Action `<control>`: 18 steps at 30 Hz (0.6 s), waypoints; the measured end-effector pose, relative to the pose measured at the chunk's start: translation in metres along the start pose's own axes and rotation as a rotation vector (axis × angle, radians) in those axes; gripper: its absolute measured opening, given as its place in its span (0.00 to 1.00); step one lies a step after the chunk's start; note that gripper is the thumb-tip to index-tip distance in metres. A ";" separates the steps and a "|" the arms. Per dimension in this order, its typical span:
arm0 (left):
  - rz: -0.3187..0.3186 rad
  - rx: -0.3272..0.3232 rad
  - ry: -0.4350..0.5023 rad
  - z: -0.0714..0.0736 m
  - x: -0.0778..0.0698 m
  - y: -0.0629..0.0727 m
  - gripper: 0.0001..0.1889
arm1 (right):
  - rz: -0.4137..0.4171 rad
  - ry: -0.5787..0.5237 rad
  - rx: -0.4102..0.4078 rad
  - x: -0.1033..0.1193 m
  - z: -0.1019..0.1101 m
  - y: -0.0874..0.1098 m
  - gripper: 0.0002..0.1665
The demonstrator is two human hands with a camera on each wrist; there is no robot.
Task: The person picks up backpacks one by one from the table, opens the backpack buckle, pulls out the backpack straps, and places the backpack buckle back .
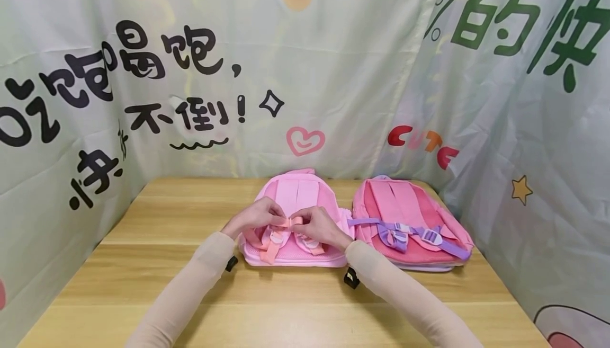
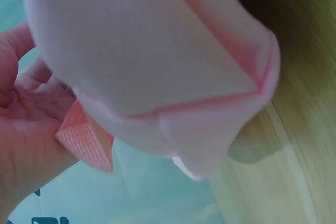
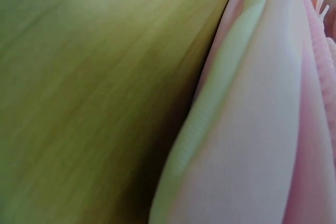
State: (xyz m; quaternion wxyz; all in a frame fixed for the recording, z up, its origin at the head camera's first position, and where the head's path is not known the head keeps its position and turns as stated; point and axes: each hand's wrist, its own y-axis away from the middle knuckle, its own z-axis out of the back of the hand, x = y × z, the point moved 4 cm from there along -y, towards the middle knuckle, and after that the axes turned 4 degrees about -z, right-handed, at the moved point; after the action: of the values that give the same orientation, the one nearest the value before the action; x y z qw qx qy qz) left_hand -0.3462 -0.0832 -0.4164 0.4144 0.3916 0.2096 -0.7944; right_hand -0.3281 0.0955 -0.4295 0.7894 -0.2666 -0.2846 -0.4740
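A light pink backpack (image 1: 297, 189) lies on the table with its strap side up. Over its middle, my left hand (image 1: 257, 215) pinches one side of a short orange strap (image 1: 287, 222), and my right hand (image 1: 320, 225) pinches the other side. The fingertips of both hands are close together there; the small clip between them is mostly hidden. Orange shoulder-strap webbing (image 1: 270, 250) hangs below the hands. In the left wrist view, pink fabric (image 2: 131, 51) covers most of the picture, with an orange webbing end (image 2: 86, 139) by the palm. The right wrist view shows the bag's side (image 3: 247, 129).
To the right, a darker pink backpack (image 1: 402, 199) with purple straps (image 1: 431, 237) lies close beside the first. Both sit toward the back of the wooden table (image 1: 167, 221). A printed curtain (image 1: 333, 72) hangs behind and along the sides.
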 end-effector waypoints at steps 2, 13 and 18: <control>0.009 -0.004 0.002 0.001 0.001 0.000 0.05 | 0.003 -0.002 0.001 0.000 0.000 0.000 0.13; 0.018 -0.004 0.005 -0.001 0.000 -0.003 0.05 | -0.007 0.017 0.006 -0.001 0.001 -0.002 0.14; -0.004 -0.004 -0.021 -0.003 -0.002 -0.005 0.05 | -0.013 0.020 0.004 -0.001 0.001 -0.001 0.14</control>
State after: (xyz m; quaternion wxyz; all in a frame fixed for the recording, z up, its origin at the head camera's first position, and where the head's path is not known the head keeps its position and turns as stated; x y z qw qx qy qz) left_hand -0.3482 -0.0781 -0.4166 0.4158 0.3819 0.2077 -0.7989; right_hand -0.3297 0.0960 -0.4291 0.7897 -0.2582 -0.2793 -0.4814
